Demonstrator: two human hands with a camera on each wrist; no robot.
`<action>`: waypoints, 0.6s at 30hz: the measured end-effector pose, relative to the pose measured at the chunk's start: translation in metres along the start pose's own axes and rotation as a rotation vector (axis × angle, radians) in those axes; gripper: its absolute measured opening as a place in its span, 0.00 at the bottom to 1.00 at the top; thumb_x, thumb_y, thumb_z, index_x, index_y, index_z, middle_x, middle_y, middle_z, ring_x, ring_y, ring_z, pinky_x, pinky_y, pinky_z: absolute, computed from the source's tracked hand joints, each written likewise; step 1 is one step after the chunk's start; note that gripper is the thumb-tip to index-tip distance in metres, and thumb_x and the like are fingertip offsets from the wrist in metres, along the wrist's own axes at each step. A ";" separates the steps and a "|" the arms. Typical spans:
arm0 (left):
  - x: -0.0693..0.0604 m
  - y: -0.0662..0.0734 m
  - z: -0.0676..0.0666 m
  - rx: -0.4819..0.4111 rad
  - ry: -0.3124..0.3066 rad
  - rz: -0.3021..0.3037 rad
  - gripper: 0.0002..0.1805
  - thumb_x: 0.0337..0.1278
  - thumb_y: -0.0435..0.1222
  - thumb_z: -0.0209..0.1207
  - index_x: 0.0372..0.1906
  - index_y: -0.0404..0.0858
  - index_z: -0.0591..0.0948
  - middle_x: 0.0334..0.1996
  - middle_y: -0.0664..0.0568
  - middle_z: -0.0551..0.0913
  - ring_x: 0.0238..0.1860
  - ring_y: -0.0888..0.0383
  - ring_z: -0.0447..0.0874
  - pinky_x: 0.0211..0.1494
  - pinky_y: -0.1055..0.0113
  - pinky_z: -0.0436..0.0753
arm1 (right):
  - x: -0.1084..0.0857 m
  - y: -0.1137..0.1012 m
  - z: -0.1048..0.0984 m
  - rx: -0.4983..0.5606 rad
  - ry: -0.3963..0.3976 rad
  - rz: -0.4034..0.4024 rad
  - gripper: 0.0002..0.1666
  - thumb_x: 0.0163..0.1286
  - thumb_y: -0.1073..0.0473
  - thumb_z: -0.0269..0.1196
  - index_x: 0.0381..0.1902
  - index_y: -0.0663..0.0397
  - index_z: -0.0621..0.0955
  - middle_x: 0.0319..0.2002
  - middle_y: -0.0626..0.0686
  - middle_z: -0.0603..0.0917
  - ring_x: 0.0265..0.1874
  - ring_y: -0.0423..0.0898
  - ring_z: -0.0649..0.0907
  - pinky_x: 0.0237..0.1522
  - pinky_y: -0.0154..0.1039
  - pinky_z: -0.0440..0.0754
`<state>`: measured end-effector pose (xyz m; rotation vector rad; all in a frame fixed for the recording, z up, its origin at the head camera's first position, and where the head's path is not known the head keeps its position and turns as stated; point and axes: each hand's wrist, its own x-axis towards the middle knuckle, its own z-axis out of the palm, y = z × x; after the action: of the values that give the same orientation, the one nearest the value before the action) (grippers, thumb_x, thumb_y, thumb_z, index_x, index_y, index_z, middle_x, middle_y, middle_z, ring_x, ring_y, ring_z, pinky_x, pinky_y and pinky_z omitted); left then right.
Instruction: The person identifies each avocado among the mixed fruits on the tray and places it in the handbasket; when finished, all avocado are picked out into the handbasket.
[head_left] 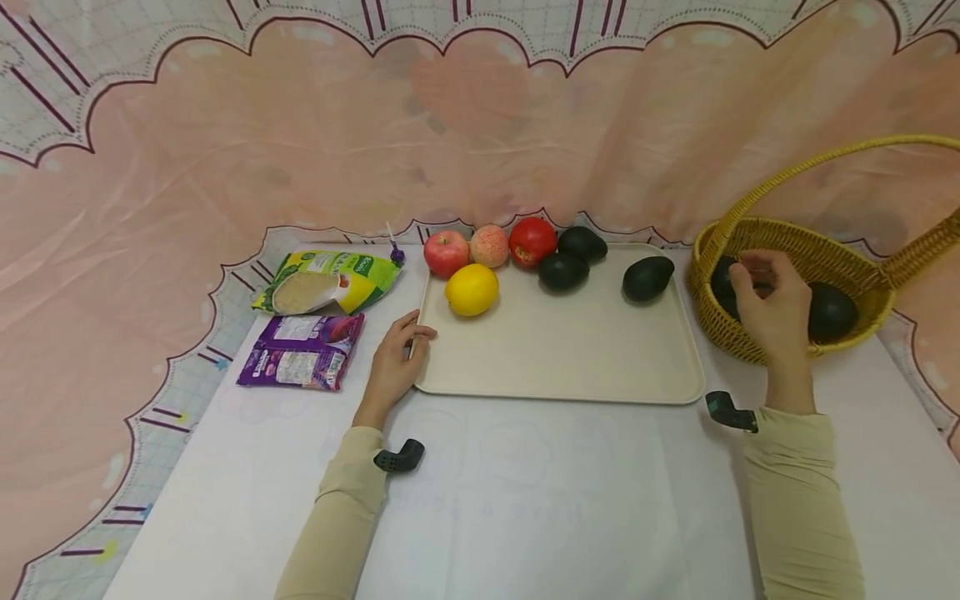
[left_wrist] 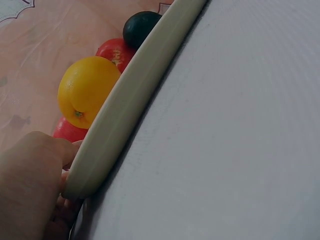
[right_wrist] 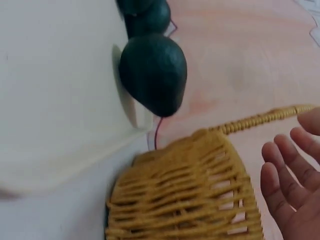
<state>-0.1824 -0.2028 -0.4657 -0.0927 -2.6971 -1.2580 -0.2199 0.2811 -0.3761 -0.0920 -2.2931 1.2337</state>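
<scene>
Head view is showing the left hand (head_left: 393,362) pinching the near-left edge of the cream tray (head_left: 555,354), while the right hand (head_left: 776,300), well apart from it, is hovering over the yellow basket (head_left: 813,250), where one dark avocado (head_left: 722,279) is lying beside the thumb and a second avocado (head_left: 832,312) is sitting past the wrist. The right hand seems to be working among these; doing it well would mean coming in from above, clear of the arched handle (head_left: 911,140), spreading thumb and fingers round a fruit's fat middle, and crossing the wicker rim without bumping it, the left hand bracing lightly so that the tray's round fruit is not rolling. Left wrist view is revealing what the head view is hiding: the tray's outer wall, with fingers lying both above and beneath its edge, and the yellow fruit (left_wrist: 90,90) rising behind. Right wrist view is showing the right fingers bent loosely, visibly gripping nothing; a tray avocado (right_wrist: 152,75) is resting near the basket, whose own avocados this angle is not showing.
</scene>
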 end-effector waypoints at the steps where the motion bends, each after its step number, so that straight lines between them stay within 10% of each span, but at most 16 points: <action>1: 0.000 0.000 0.000 -0.001 0.000 -0.001 0.10 0.66 0.36 0.51 0.42 0.41 0.82 0.68 0.49 0.67 0.68 0.50 0.66 0.61 0.54 0.76 | 0.000 -0.001 0.002 0.011 -0.001 -0.019 0.17 0.65 0.54 0.60 0.49 0.55 0.80 0.34 0.25 0.75 0.34 0.24 0.75 0.35 0.22 0.68; 18: 0.000 -0.001 0.000 0.006 0.000 -0.002 0.09 0.66 0.35 0.51 0.43 0.42 0.82 0.68 0.49 0.66 0.69 0.50 0.65 0.62 0.54 0.75 | -0.008 -0.001 0.038 0.014 -0.198 -0.171 0.16 0.65 0.59 0.60 0.48 0.60 0.79 0.33 0.26 0.75 0.32 0.23 0.75 0.34 0.18 0.70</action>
<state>-0.1824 -0.2034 -0.4661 -0.0899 -2.7017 -1.2509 -0.2313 0.2500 -0.3953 0.2369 -2.4015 1.2159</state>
